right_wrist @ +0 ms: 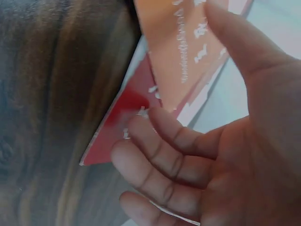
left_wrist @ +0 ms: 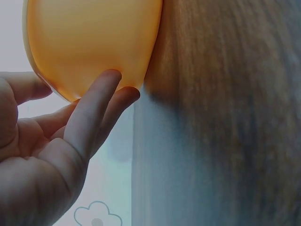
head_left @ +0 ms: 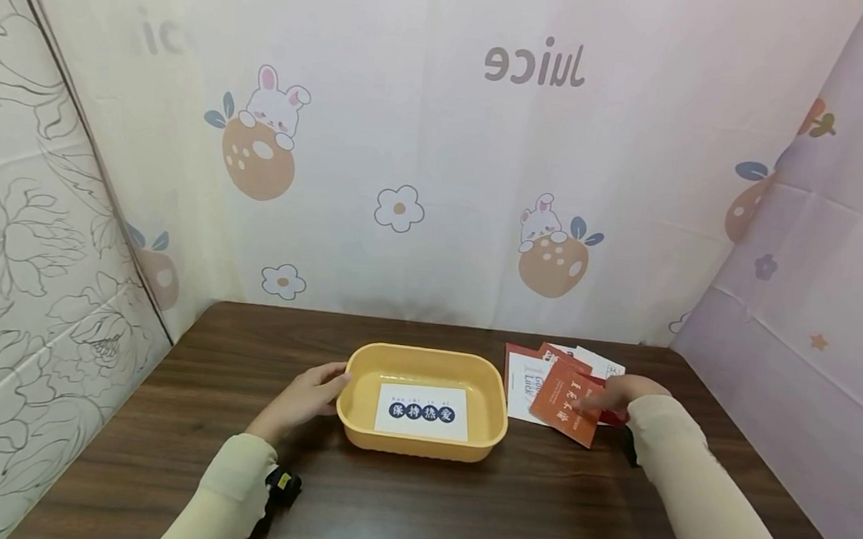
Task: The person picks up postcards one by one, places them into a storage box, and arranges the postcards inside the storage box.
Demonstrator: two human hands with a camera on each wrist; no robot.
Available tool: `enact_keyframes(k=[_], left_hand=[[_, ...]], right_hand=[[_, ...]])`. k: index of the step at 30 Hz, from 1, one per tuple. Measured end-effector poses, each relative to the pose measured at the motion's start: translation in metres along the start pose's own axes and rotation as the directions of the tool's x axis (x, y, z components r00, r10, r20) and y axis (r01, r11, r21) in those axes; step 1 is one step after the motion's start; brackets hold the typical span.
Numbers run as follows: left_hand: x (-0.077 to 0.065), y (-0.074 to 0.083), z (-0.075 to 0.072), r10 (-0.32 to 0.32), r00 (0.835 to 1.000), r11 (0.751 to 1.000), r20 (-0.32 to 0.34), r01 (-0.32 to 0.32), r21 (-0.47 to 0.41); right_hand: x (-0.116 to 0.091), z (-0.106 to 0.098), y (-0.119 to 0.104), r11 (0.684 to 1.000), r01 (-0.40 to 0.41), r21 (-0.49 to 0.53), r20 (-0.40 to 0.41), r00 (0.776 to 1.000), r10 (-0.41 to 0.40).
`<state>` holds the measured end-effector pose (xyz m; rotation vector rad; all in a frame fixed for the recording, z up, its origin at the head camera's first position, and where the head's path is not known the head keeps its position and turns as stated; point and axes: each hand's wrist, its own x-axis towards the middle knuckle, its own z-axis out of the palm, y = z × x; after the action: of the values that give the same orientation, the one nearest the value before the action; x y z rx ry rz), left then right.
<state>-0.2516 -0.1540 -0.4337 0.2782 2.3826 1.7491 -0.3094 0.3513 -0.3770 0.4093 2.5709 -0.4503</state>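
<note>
At the left end of a yellow plastic basin (head_left: 419,446), my left hand (head_left: 307,399) grips the rim and outer wall. In the left wrist view its thumb (left_wrist: 30,89) is at the rim, while the other fingers lie against the wall. A white card (head_left: 421,423) with dark blue round characters lies in the basin. My right hand (head_left: 629,392) reaches over a spread of cards, touching an orange-red card (head_left: 566,392) with white writing. In the right wrist view its fingers are loosely bent over a dark red card (right_wrist: 122,113), with thumb and fingertips apart.
Beside the basin, a white "Good Luck" card (head_left: 524,386) and several red and white cards overlap under the orange-red one. The brown wooden table (head_left: 415,510) ends at a printed curtain (head_left: 401,267) behind. More curtains hang at left and right.
</note>
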Motion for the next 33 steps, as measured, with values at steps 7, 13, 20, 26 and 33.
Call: enact_keyframes(k=[7,13,20,26,33], left_hand=[[0.000,0.000,-0.001,0.003,1.000,1.000,0.001,-0.003,0.001],[-0.001,0.000,0.000,0.002,1.000,1.000,0.000,-0.002,-0.001],[0.000,-0.001,0.000,0.009,1.000,1.000,0.006,-0.009,0.000],[-0.003,0.002,-0.002,0.018,1.000,1.000,0.017,-0.018,-0.002],[-0.003,0.003,-0.001,0.018,1.000,1.000,0.019,-0.018,0.002]], right_hand=[[0.000,0.011,-0.008,0.999,-0.051,0.013,-0.029,0.998,0.052],[0.005,0.015,-0.007,0.987,-0.022,0.158,-0.003,1.000,0.022],[0.009,0.013,-0.001,0.971,0.087,0.222,-0.017,0.996,-0.085],[0.006,0.011,-0.006,0.964,0.107,0.243,-0.029,0.994,-0.103],[0.005,0.012,-0.006,0.958,0.089,0.272,-0.021,0.996,-0.087]])
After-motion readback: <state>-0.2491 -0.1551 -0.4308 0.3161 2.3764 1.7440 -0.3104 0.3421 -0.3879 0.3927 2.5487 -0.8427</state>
